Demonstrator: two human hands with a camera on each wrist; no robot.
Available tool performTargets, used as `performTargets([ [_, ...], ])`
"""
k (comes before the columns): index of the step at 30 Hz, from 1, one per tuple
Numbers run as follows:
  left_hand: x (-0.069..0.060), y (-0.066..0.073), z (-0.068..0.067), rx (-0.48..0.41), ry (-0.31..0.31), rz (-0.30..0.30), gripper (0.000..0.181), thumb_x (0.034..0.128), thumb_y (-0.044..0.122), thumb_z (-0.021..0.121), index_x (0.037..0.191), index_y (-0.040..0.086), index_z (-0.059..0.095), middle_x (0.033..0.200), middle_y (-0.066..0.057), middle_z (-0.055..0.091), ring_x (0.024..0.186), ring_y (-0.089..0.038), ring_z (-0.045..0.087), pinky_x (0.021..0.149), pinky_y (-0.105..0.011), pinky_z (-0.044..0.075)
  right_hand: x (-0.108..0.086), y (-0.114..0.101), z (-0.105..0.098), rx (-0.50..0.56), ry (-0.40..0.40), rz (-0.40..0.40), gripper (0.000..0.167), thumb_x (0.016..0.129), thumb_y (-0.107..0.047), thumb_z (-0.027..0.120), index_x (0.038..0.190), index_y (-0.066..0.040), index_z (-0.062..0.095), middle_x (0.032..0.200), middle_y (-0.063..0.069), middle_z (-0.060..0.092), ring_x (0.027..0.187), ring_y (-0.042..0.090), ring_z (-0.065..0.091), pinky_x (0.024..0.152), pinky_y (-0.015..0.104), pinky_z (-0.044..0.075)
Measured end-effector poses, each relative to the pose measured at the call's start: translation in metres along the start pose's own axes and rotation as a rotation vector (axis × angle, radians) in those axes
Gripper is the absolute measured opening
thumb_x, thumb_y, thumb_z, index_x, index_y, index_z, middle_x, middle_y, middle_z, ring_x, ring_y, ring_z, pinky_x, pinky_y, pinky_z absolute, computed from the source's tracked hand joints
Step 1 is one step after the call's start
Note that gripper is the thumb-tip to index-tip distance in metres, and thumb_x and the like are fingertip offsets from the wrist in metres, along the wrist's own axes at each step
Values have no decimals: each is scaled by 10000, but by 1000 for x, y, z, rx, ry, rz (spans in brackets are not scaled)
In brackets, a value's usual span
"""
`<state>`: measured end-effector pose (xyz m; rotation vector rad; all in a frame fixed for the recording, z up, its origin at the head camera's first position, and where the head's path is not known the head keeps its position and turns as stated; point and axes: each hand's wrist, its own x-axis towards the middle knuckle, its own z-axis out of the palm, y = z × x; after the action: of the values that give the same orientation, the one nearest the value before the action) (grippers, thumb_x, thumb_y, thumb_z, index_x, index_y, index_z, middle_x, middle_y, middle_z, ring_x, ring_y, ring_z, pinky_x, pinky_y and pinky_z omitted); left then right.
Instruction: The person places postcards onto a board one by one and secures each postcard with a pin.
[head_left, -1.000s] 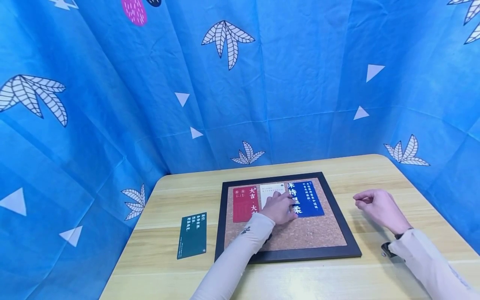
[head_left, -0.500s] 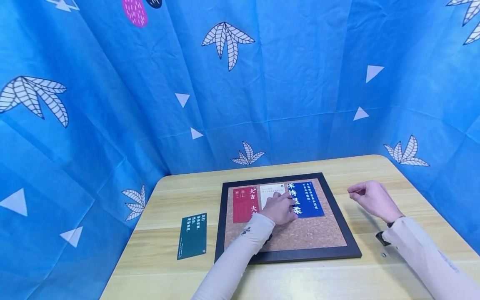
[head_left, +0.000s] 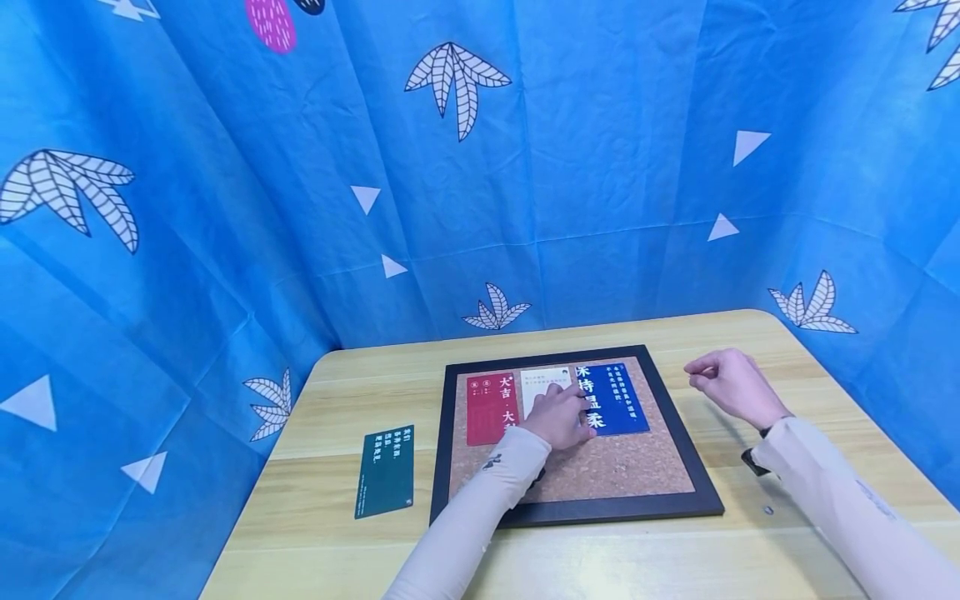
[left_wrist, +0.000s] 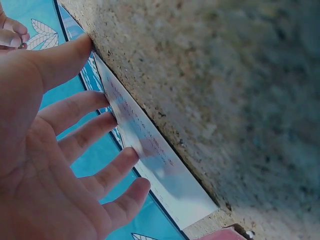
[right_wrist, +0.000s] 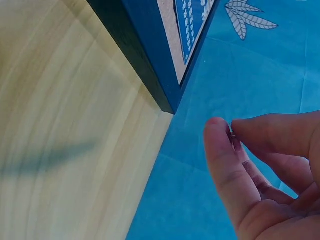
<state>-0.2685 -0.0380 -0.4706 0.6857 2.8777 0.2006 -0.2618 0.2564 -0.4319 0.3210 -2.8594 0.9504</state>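
Observation:
My left hand (head_left: pixel 558 417) rests on the corkboard (head_left: pixel 600 475), fingers spread over the white card (head_left: pixel 546 382) and its thumb by the blue card (head_left: pixel 617 398). In the left wrist view its fingertips touch the white card (left_wrist: pixel 155 155) from above. My right hand (head_left: pixel 738 387) hovers above the table, right of the board. Thumb and index finger pinch a tiny thumbtack (right_wrist: pixel 231 134), mostly hidden between the fingertips in the right wrist view. To the left on the board lies a red card (head_left: pixel 489 408), partly covered by my left hand.
A dark green card (head_left: pixel 385 471) lies on the wooden table (head_left: pixel 315 500) left of the board. One small grey, round thing (head_left: pixel 767 510) sits near my right forearm. The board's raised black frame (head_left: pixel 678 425) faces my right hand. A blue curtain (head_left: pixel 615 167) stands behind the table.
My right hand has moved left and farther from me, toward the board's right side, still pinching. The small grey thing on the table has come into view. My left hand stays put.

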Motion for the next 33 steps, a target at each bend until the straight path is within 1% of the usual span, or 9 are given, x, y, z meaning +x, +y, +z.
performTargets([
  [7, 3, 0, 3, 2, -4, 0, 525, 956, 489, 705, 1434, 286, 628, 1579, 92, 502, 1410, -218, 467, 1112, -398, 465, 10, -2, 4, -10, -7, -1, 210, 947, -25, 641, 1085, 85, 754, 1046, 293, 758, 888, 363, 741, 730, 458, 606],
  [11, 4, 0, 3, 2, -7, -7, 519, 960, 489, 700, 1435, 293, 628, 1591, 94, 492, 1416, -216, 462, 1121, -403, 463, 15, -5, 6, -7, -14, 5, 208, 956, -24, 636, 1089, 87, 751, 1068, 305, 749, 902, 375, 743, 760, 496, 615],
  [17, 4, -1, 4, 6, 4, -7, 508, 958, 493, 701, 1424, 301, 636, 1591, 105, 493, 1412, -211, 468, 1112, -404, 474, 25, -8, 10, -8, -24, 9, 202, 958, -11, 630, 1087, 89, 750, 1079, 310, 745, 924, 393, 735, 788, 512, 617],
  [26, 3, -1, 4, 9, 4, -2, 512, 956, 493, 704, 1427, 304, 632, 1587, 106, 496, 1414, -215, 469, 1106, -409, 476, 42, -13, 16, -27, -25, -29, 190, 959, 17, 615, 1064, 88, 757, 1077, 310, 745, 928, 393, 733, 809, 527, 615],
  [33, 2, 0, 3, 19, 3, 0, 514, 961, 488, 699, 1434, 300, 626, 1588, 99, 496, 1410, -216, 471, 1104, -411, 478, 55, -12, 24, -41, -16, -103, 173, 917, 72, 622, 1015, 106, 761, 1028, 307, 751, 910, 405, 738, 807, 536, 613],
])
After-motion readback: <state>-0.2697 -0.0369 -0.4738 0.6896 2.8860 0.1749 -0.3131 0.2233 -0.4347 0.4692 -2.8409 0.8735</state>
